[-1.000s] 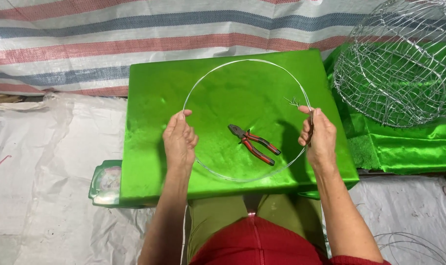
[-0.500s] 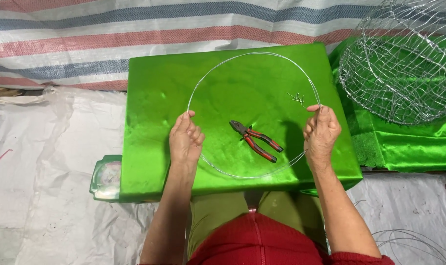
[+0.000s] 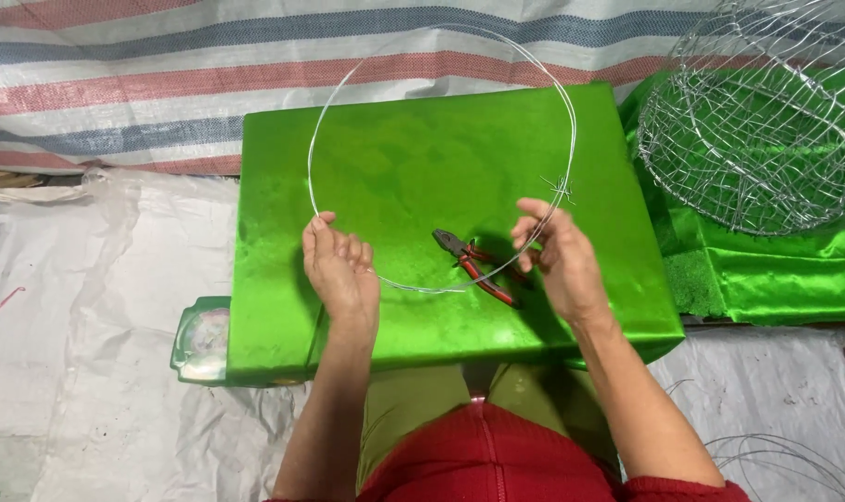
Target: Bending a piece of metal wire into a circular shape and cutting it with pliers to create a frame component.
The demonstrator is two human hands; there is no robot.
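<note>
A thin silver wire hoop [image 3: 322, 121] is held up, tilted over a bright green cloth-covered block [image 3: 413, 158]. My left hand [image 3: 340, 270] pinches the hoop's near-left part. My right hand [image 3: 562, 258] grips the hoop's right side just below a twisted wire joint [image 3: 560, 189]. Red-handled pliers [image 3: 473, 265] lie on the green block between my hands, under the hoop's near edge.
A wire mesh basket frame [image 3: 757, 121] rests on a second green-covered surface [image 3: 794, 270] at right. A striped tarp [image 3: 144, 84] hangs behind. White plastic sheeting [image 3: 78, 353] covers the floor. A green tray edge [image 3: 199, 339] pokes out at the block's left. Loose wire coils [image 3: 785, 460] lie lower right.
The hoop lay flat on the green block before; both hands have now lifted and tilted it so its far edge rises over the tarp. The pliers have not moved on the block.
</note>
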